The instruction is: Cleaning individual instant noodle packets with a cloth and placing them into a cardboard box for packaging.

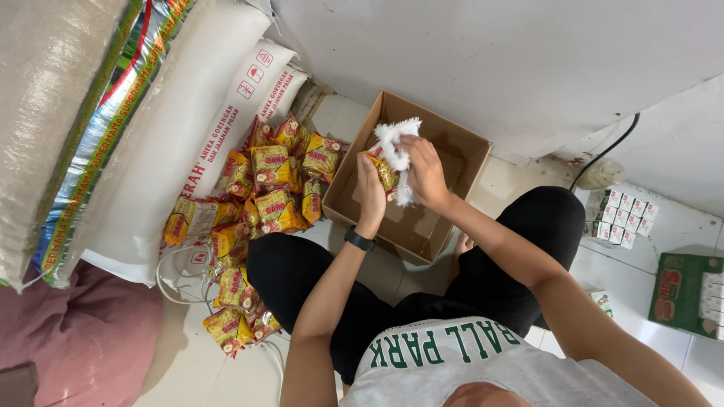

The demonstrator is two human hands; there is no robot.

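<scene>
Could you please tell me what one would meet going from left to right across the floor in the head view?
Big white woven sacks → heap of yellow snack packets → open brown cardboard box, with the left hand and right hand holding a packet over it → small white cartons → green printed box.

We are sitting on a pale tiled floor (pixel 682 226) beside a white wall (pixel 483 60). Big sacks (pixel 151 143) are leaning on one side. A black cable (pixel 607 151) is running down the wall.
</scene>
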